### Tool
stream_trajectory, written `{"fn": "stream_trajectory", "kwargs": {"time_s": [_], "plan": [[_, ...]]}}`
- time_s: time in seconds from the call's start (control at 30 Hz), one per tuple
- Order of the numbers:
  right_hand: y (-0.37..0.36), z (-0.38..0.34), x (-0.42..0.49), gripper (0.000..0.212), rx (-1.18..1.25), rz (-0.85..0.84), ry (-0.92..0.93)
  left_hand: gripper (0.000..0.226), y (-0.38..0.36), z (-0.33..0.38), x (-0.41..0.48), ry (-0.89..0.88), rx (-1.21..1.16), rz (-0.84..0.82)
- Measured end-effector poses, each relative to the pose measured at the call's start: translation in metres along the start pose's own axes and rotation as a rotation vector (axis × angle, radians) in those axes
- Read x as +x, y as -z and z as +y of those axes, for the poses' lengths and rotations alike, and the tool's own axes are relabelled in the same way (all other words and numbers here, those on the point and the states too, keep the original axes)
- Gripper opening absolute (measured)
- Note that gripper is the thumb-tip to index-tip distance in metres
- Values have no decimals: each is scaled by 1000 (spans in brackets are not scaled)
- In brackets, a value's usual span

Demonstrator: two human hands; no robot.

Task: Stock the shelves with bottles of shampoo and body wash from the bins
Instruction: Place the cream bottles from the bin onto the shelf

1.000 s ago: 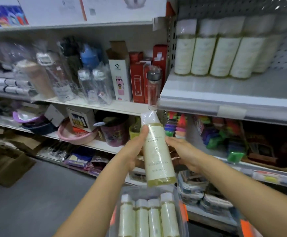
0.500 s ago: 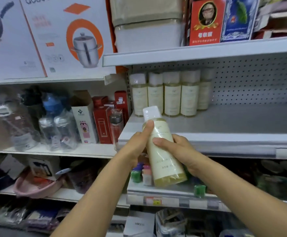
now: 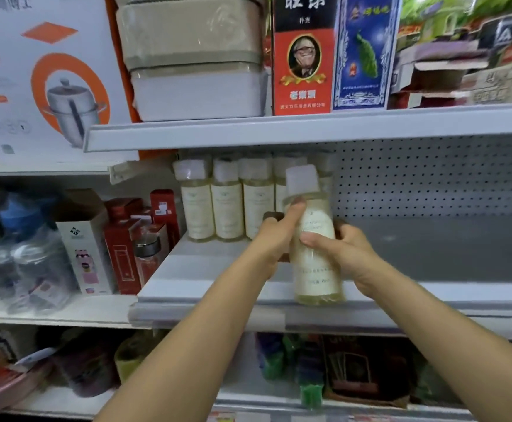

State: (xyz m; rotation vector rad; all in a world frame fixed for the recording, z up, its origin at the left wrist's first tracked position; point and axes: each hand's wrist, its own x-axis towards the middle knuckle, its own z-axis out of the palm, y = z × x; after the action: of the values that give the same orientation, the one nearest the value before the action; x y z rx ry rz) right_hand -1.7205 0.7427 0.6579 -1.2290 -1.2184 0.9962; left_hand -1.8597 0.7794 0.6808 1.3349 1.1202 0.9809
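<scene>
left hand point(image 3: 274, 236) grips bottle point(image 3: 314, 239) at center frame, thumb up near cap | right hand point(image 3: 344, 249) wraps label, both arms extended | bottle above shelf point(image 3: 206, 287) front edge

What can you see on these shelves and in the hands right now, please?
held bottle: one, cream with white cap, at the middle shelf's front edge
shelved bottles: at least four, cream, row at that shelf's back left
middle shelf: one, grey, centre
pot box: one, white and orange, upper left
storage containers: two, beige and pale grey, stacked on top shelf
card boxes: two, red and blue, top shelf
red boxes: several, red, left shelf
left hand: one, grips held bottle
right hand: one, grips held bottle
</scene>
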Motion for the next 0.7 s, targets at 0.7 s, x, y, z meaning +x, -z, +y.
{"fn": "stream_trajectory", "kwargs": {"time_s": [0.7], "plan": [[66, 51, 134, 70, -263, 97, 121, 62, -68, -48, 105, -33, 96, -27]]}}
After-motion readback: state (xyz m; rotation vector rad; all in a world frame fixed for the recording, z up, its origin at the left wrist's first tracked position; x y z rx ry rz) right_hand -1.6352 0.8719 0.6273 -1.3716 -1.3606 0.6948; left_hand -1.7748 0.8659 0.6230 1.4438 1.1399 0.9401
